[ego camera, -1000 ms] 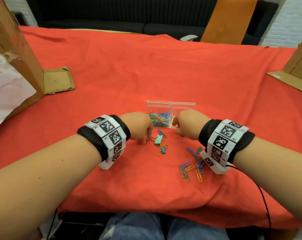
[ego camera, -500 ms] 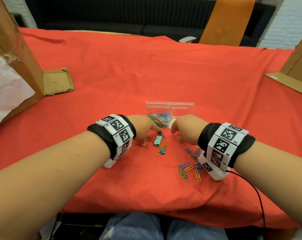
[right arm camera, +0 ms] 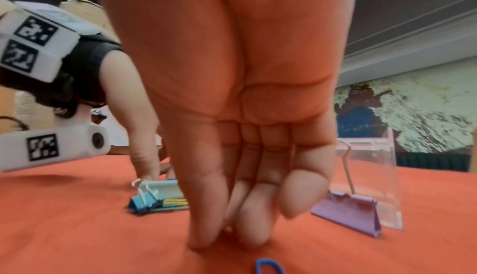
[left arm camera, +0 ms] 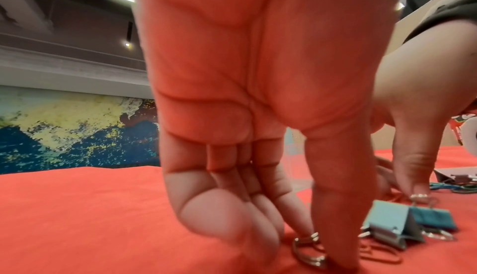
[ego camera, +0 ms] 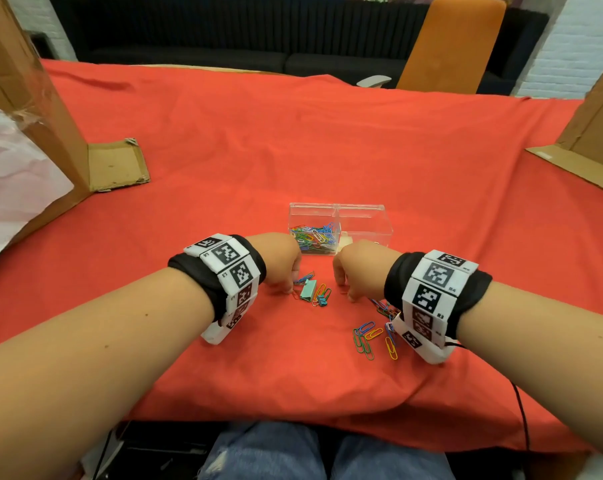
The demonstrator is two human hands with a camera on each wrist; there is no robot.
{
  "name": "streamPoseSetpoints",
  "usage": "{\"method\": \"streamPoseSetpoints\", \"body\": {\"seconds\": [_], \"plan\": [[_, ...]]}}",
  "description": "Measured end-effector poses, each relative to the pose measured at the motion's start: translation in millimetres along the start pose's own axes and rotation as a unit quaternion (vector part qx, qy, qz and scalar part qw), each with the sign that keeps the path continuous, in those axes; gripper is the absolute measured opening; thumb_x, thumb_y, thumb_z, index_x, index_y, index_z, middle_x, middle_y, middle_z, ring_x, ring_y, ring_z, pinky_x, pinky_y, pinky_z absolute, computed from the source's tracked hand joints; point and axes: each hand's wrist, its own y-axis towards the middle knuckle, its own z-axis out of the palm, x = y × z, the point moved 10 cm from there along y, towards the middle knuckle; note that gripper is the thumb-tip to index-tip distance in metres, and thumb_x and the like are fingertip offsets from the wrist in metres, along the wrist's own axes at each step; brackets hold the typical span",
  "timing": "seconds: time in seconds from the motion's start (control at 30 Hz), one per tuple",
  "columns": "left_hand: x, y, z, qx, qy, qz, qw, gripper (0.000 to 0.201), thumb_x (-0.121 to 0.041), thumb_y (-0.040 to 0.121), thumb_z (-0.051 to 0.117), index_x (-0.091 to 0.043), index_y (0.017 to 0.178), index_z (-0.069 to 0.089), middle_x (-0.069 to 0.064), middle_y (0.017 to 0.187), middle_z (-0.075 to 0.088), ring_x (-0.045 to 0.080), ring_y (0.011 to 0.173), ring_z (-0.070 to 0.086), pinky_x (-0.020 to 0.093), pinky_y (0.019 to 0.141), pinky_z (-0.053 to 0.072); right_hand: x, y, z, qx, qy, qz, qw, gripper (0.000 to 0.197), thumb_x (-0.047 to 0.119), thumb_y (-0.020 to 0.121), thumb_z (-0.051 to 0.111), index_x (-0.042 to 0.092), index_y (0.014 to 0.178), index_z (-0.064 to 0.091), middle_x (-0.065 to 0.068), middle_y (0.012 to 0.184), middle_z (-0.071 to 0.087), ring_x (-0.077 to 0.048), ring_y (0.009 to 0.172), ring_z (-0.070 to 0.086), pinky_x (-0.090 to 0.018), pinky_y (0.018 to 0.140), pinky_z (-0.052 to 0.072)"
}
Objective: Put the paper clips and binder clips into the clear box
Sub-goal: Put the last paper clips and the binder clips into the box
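Note:
The clear box has two compartments; the left one holds several coloured paper clips. My left hand points down at the cloth, thumb and fingers pinching a silver wire clip. Just to its right lie a mint binder clip and a small blue binder clip. My right hand has its fingertips pinched together on the cloth over something small, apparently a paper clip. A purple binder clip stands against the box. Loose paper clips lie under my right wrist.
Cardboard boxes stand at the left and right edges of the red cloth. An orange chair is behind the table. A cable hangs from my right wrist over the front edge.
My right hand has come back from the box's front wall down to the cloth. My left hand has stayed beside the mint binder clip, its fingertips lowered onto the cloth.

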Motion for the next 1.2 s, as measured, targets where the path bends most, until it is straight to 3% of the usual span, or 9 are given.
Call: {"method": "streamPoseSetpoints", "body": {"seconds": [0.17, 0.23, 0.43, 0.6, 0.73, 0.83, 0.97, 1.07, 1.2], "plan": [[4, -1, 9, 0.026, -0.003, -0.016, 1.000, 0.002, -0.016, 0.075, 0.066, -0.016, 0.074, 0.068, 0.004, 0.073, 0.063, 0.020, 0.067, 0.054, 0.024, 0.056, 0.041, -15, -2, 6, 0.031, 0.066, 0.052, 0.996, 0.033, 0.018, 0.081, 0.070, 0.003, 0.109, 0.070, -0.013, 0.101, 0.071, -0.022, 0.081, 0.059, -0.032, 0.084, 0.053], [6, -1, 5, 0.022, -0.027, -0.009, 0.999, 0.009, -0.020, 0.076, 0.070, -0.021, 0.071, 0.063, 0.003, 0.076, 0.064, 0.018, 0.069, 0.055, 0.024, 0.058, 0.041, -17, -4, 7, 0.028, 0.078, 0.062, 0.995, 0.031, 0.017, 0.080, 0.068, 0.002, 0.107, 0.071, -0.013, 0.093, 0.070, -0.021, 0.078, 0.057, -0.031, 0.080, 0.053], [9, -3, -2, -0.001, -0.032, 0.010, 0.999, 0.008, -0.026, 0.082, 0.069, -0.023, 0.080, 0.062, 0.000, 0.082, 0.061, 0.015, 0.075, 0.053, 0.020, 0.053, 0.034, -12, -8, 4, 0.012, 0.046, 0.047, 0.998, 0.029, 0.018, 0.083, 0.061, 0.002, 0.106, 0.070, -0.014, 0.110, 0.070, -0.031, 0.101, 0.065, -0.031, 0.075, 0.049], [11, -10, -45, -0.105, -0.046, 0.015, 0.993, 0.011, -0.027, 0.082, 0.069, -0.018, 0.088, 0.069, -0.008, 0.065, 0.052, 0.017, 0.074, 0.051, 0.025, 0.054, 0.033, -15, -14, -44, -0.091, 0.125, 0.033, 0.987, 0.009, 0.011, 0.082, 0.060, 0.014, 0.085, 0.067, -0.006, 0.084, 0.069, -0.015, 0.059, 0.055, -0.027, 0.065, 0.047], [13, -14, -83, -0.211, -0.067, 0.013, 0.975, 0.016, -0.027, 0.084, 0.066, -0.015, 0.094, 0.069, -0.002, 0.077, 0.056, 0.018, 0.076, 0.050, 0.026, 0.065, 0.033, -33, -10, -89, -0.212, 0.206, 0.053, 0.954, 0.014, 0.012, 0.082, 0.064, 0.010, 0.093, 0.072, 0.000, 0.082, 0.062, -0.016, 0.076, 0.055, -0.023, 0.069, 0.038], [16, -11, -96, -0.254, -0.073, 0.000, 0.964, 0.017, -0.026, 0.085, 0.064, -0.013, 0.095, 0.069, 0.001, 0.084, 0.057, 0.019, 0.078, 0.049, 0.026, 0.067, 0.033, -43, 0, -97, -0.238, 0.255, 0.075, 0.934, 0.015, 0.012, 0.081, 0.065, 0.009, 0.094, 0.072, -0.002, 0.079, 0.062, -0.018, 0.071, 0.055, -0.024, 0.067, 0.039], [21, -3, -96, -0.268, -0.072, -0.020, 0.960, 0.015, -0.025, 0.085, 0.063, -0.013, 0.093, 0.068, 0.003, 0.086, 0.059, 0.022, 0.082, 0.053, 0.027, 0.068, 0.036, -45, 12, -91, -0.241, 0.240, 0.085, 0.936, 0.015, 0.013, 0.082, 0.063, 0.010, 0.093, 0.073, -0.007, 0.090, 0.070, -0.018, 0.075, 0.056, -0.023, 0.062, 0.037], [24, -1, -92, -0.261, -0.085, -0.027, 0.961, 0.020, -0.030, 0.081, 0.068, -0.015, 0.095, 0.067, -0.001, 0.081, 0.055, 0.023, 0.083, 0.055, 0.028, 0.068, 0.038, -46, 14, -87, -0.236, 0.233, 0.080, 0.940, 0.021, 0.016, 0.084, 0.062, 0.016, 0.103, 0.072, -0.006, 0.105, 0.071, -0.023, 0.088, 0.062, -0.024, 0.072, 0.040], [9, -8, -81, -0.238, -0.073, 0.006, 0.968, 0.028, -0.026, 0.075, 0.073, -0.020, 0.101, 0.065, -0.004, 0.080, 0.053, 0.022, 0.083, 0.055, 0.029, 0.070, 0.041, -46, 0, -84, -0.214, 0.219, 0.048, 0.951, 0.023, 0.015, 0.084, 0.064, 0.016, 0.106, 0.071, -0.001, 0.089, 0.064, -0.019, 0.078, 0.056, -0.023, 0.061, 0.038]]}}
